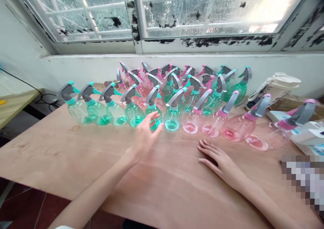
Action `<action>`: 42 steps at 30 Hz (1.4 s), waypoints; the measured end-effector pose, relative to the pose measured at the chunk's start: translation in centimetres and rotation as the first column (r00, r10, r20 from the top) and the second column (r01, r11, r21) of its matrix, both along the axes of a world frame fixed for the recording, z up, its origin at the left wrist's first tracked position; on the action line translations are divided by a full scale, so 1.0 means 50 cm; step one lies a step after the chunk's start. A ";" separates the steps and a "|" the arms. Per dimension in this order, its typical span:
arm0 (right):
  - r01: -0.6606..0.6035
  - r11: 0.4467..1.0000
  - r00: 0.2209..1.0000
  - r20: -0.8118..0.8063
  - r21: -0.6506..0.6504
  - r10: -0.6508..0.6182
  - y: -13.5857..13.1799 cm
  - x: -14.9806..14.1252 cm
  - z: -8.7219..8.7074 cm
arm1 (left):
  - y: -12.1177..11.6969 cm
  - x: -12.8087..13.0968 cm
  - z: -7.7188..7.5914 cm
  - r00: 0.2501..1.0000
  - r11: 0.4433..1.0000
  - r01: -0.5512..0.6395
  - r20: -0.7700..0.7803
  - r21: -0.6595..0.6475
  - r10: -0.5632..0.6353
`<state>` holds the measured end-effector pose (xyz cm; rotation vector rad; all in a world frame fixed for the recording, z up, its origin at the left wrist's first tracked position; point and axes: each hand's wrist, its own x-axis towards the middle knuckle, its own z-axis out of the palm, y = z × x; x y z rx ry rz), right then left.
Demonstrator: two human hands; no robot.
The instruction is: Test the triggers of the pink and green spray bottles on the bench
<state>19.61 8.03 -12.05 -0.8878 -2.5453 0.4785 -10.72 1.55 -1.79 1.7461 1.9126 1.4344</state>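
Observation:
A front row of spray bottles runs across the wooden table (63,154), green ones on the left and pink ones on the right. My left hand (146,134) is raised before a green spray bottle (151,104) and partly covers it; its fingers are curved and apart, and contact with the bottle cannot be made out. Beside it stands another green spray bottle (172,116). My right hand (217,159) rests on the tabletop with fingers spread, in front of a pink spray bottle (210,127). Nothing is in either hand.
More green and pink spray bottles (154,78) crowd behind the front row, near the wall. A lidded cup (280,83) and a white box (308,134) are on the right. Past the table's left edge are black cables (47,99) and another table (17,107).

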 end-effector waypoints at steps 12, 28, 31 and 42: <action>-0.008 1.000 0.999 -0.051 0.020 0.009 -0.006 -0.013 0.021 | 0.153 0.073 -0.040 0.985 0.998 -0.055 -0.163 0.018 0.058; -0.002 1.000 0.998 -0.059 0.011 0.002 -0.007 -0.009 0.016 | -0.133 0.115 -0.046 0.964 0.997 0.083 -0.252 0.005 -0.079; -0.007 1.000 0.998 -0.054 0.015 0.008 -0.006 -0.009 0.015 | -0.156 0.131 -0.039 0.964 0.985 0.165 -0.202 -0.046 -0.171; -0.001 1.000 0.999 -0.050 0.014 0.002 -0.007 -0.011 0.024 | -0.061 0.118 0.020 0.856 0.863 0.505 0.139 -0.021 -0.498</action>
